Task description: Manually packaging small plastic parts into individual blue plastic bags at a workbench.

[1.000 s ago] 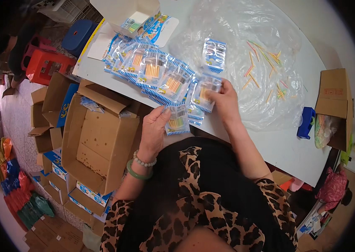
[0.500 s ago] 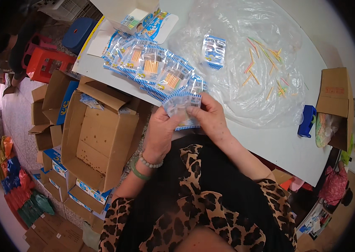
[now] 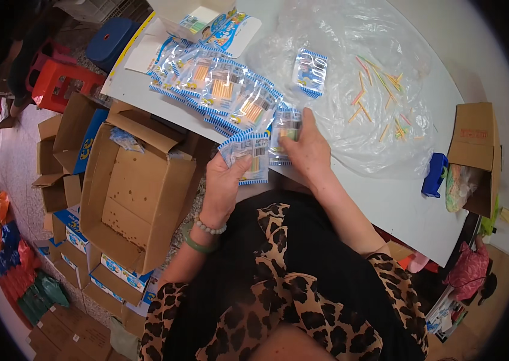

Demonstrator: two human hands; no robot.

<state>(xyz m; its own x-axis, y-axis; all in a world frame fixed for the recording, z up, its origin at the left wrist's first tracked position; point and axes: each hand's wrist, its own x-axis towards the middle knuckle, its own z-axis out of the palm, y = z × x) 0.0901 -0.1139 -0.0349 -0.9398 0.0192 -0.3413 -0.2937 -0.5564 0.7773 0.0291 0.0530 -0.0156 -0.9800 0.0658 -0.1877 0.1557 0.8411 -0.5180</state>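
Observation:
My left hand (image 3: 223, 185) pinches a small clear packet of thin coloured sticks (image 3: 257, 162), with blue-and-white striped ends, just off the table's near edge. Beside it, my right hand (image 3: 311, 150) grips a second such packet (image 3: 283, 123) at the table edge, its thumb across the front. The fingers behind both packets are hidden. Overlapping packets (image 3: 221, 87) lie in a slanting row beyond my hands. Farther back, one more packet (image 3: 310, 72) rests face-on upon a clear plastic sheet (image 3: 339, 141).
Loose coloured sticks (image 3: 360, 96) are scattered over the plastic. An open display box (image 3: 173, 21) stands at the far left of the white table (image 3: 405, 210). A large open carton (image 3: 128, 198) is on my left; a blue tape dispenser (image 3: 435, 174) and a carton (image 3: 474, 135) are at right.
My hands have moved apart. Both were on packet film together; now the left holds one packet lower left, while the right has shifted slightly right and away, holding another.

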